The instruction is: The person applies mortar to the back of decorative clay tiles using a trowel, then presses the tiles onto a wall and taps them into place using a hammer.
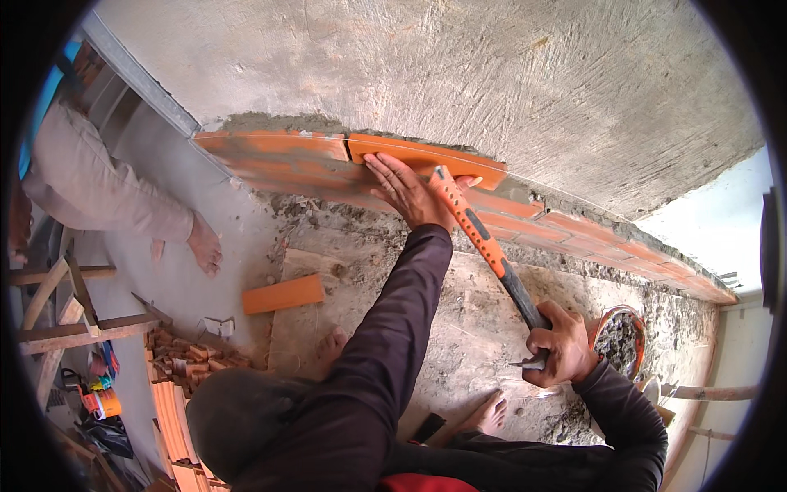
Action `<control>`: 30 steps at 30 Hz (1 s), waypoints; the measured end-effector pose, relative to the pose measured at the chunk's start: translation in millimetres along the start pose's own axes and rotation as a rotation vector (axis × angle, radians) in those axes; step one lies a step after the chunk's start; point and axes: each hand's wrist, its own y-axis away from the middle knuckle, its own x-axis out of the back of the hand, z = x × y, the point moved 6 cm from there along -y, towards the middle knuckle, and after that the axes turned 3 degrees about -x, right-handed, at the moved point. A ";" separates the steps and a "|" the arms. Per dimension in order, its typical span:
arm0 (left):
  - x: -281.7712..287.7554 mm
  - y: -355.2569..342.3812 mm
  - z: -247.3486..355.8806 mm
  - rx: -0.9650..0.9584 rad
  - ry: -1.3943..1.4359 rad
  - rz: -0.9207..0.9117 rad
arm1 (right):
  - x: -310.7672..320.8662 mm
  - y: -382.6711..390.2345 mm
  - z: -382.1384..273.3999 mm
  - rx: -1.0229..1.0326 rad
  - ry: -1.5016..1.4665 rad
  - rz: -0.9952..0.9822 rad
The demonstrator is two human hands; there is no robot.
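Orange brick (pixel 428 157) touches the flattened left hand (pixel 416 195); the right hand (pixel 562 344) clasps a hammer (pixel 485 241).

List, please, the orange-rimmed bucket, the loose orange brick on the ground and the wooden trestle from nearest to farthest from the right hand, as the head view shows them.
From the right hand:
1. Orange-rimmed bucket: close by, on its right.
2. Loose orange brick: to the left, beyond the left forearm.
3. Wooden trestle: far left, near the picture's edge.

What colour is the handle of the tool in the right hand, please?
The handle is orange, with black parts; it shows best in the head view.
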 end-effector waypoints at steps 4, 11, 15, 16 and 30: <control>0.7 0.9 1.1 -0.004 -0.003 -0.011 | 0.8 -4.6 -1.1 0.033 0.027 -0.007; -8.1 0.4 -6.1 0.032 -0.028 -0.060 | 4.4 -9.0 -6.1 0.067 0.023 0.003; -4.5 0.8 1.2 0.033 -0.054 -0.073 | 1.5 -10.2 4.1 -0.034 0.038 -0.046; -5.7 1.0 -1.0 0.026 -0.054 -0.060 | 2.4 -11.0 2.6 -0.016 0.016 -0.035; -8.8 5.3 -3.1 -0.022 -0.093 0.005 | 5.7 -14.5 -8.1 0.034 -0.036 -0.038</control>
